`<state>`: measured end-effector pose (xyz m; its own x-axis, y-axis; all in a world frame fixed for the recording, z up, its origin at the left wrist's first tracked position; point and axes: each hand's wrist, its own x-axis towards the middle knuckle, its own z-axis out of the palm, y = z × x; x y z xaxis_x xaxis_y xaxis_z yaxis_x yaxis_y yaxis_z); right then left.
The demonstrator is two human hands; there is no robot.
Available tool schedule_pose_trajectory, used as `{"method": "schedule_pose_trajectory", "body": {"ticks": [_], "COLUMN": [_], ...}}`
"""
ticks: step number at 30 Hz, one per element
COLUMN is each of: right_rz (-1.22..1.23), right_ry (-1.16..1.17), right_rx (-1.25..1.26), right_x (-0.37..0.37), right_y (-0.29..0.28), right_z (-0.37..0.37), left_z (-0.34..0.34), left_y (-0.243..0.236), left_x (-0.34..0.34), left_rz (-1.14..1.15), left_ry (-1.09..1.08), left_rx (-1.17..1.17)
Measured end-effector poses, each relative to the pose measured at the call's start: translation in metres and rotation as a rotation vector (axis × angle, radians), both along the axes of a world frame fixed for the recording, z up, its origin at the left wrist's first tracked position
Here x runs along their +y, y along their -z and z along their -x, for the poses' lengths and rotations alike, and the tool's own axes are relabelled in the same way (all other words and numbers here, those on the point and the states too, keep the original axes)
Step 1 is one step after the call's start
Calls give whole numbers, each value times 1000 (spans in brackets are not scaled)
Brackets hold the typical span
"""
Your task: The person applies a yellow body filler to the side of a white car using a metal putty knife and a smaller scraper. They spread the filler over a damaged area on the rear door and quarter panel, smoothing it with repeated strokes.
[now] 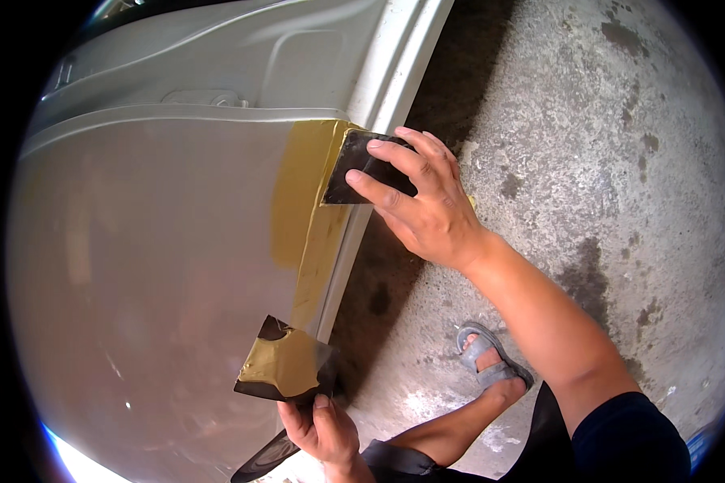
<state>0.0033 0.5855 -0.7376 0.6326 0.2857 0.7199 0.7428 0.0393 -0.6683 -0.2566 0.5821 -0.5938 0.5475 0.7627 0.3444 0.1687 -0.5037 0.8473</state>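
My right hand [427,189] grips a black rectangular spreader [376,171], fingers pressed along its face. Its left edge touches the band of mustard-yellow body filler [302,201] along the edge of a grey-beige car panel [161,241]. The filler runs from the panel's top corner down its right edge, smooth and wide above, narrow and streaky below. Low in the view, my left hand [322,431] pinches a dark flat plate [270,392] by its near edge. A thick lump of the same yellow filler [282,362] covers most of that plate.
Beyond the panel lies a recessed grey body section [298,64] with a pale metal edge strip [399,64]. To the right, stained concrete floor [564,145] stretches away. My foot in a grey sandal [491,354] stands on it. A dark curved piece [262,459] sits below the plate.
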Motion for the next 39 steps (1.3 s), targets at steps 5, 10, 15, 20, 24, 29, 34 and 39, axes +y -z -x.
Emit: {"method": "schedule_pose_trajectory", "body": {"ticks": [5,10,15,20,24,29,34,39], "right_rz": [-2,-15,21,11,-30,-30,-4,-34], "right_ry": [-22,-57,-89,-94,-86,-109,-126,-92], "right_rx": [0,5,9,43,2,4,62,3], "right_x": [11,15,11,-1,4,8,1,1], "right_y": [0,2,15,11,4,4,15,5], "right_z": [-3,-7,-9,-7,-14,-18,-9,-14], "left_z": [4,1,-1,-4,-4,-5,-4,0], "left_y": [6,8,9,7,8,7,6,10], "left_x": [9,12,9,7,6,5,4,6], "left_rz": [8,18,53,49,44,40,57,12], "left_ry": [20,23,-9,25,39,17,1,-4], "left_rx": [-25,-42,-66,-70,-74,-70,-60,-39]}}
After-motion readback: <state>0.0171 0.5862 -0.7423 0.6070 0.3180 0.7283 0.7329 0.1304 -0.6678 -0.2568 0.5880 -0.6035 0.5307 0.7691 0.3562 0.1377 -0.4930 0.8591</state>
